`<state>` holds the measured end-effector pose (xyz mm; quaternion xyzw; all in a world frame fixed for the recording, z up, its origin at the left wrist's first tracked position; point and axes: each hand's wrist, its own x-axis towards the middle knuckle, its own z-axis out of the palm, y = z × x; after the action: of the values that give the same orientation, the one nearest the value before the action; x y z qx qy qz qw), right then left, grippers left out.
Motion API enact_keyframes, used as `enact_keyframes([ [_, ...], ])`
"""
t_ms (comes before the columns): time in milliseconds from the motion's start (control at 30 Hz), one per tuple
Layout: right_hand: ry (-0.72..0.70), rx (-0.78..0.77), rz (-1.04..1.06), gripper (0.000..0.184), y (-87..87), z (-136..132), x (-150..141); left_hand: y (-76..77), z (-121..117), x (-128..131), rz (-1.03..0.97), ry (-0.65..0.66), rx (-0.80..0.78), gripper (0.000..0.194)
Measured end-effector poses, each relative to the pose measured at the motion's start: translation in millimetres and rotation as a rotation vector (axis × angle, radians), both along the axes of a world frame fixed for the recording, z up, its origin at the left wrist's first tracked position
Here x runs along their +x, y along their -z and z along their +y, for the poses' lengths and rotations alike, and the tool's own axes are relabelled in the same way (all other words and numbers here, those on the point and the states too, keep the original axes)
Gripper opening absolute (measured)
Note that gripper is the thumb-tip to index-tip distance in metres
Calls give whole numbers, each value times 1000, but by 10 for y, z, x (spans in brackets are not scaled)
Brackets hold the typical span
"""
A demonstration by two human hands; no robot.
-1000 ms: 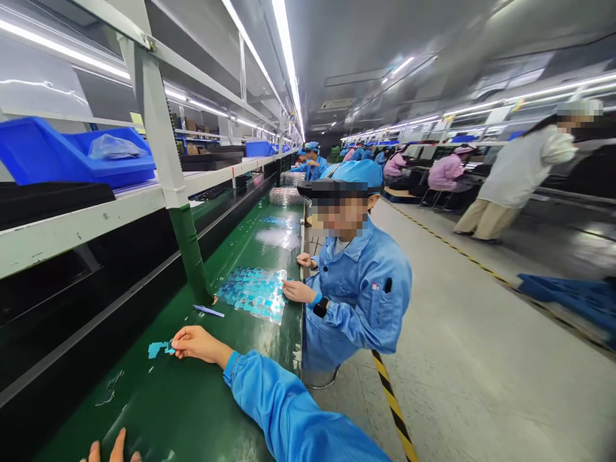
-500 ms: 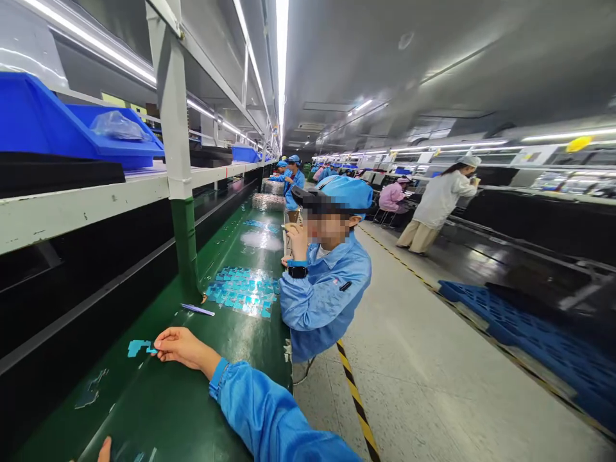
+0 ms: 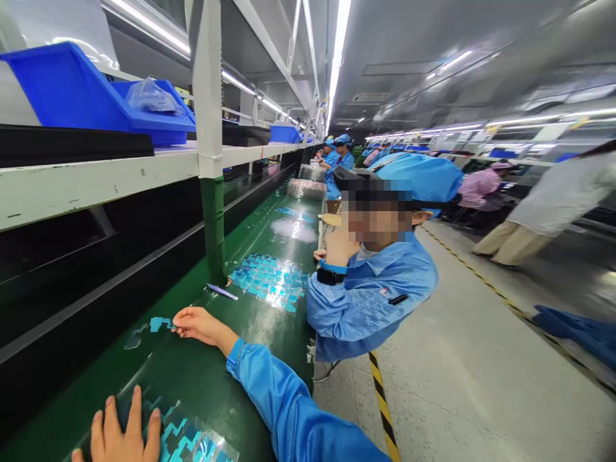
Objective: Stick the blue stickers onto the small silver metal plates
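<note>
Two hands: L hand (image 3: pixel 122 427) cut off, R hand (image 3: pixel 199 326) by teal bits (image 3: pixel 160 324).

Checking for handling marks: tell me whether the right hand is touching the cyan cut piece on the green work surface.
Touching. The head view shows the right hand with its fingertips meeting the end of the cyan cut piece, with no gap visible between them.
</note>
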<state>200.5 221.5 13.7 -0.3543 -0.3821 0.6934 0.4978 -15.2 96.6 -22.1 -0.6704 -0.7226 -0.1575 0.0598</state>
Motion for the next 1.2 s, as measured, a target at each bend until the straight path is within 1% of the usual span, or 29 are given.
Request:
enact_keyframes([
  [100,11,9,3,49,4,-46,-10,-173,-181,89,147,83,14,58],
  [200,26,20,20,43,63,-68,-26,-237,-253,126,194,107,-19,53],
  [333,30,26,27,36,153,-76,-34,-211,-267,104,130,103,-53,54],
  [533,30,21,-3,32,183,-114,-29,-235,-339,124,-10,68,-91,53],
  [733,52,8,-26,33,235,-84,-23,-234,-366,117,-84,89,-117,50],
  [833,48,-6,-42,35,231,-96,-1,-228,-375,129,-97,75,-110,50],
  [1033,35,-58,-62,37,229,-145,44,-283,-413,159,-124,82,-131,47],
  [1200,92,-131,-132,42,235,-119,49,-291,-434,158,-203,75,-129,47],
])
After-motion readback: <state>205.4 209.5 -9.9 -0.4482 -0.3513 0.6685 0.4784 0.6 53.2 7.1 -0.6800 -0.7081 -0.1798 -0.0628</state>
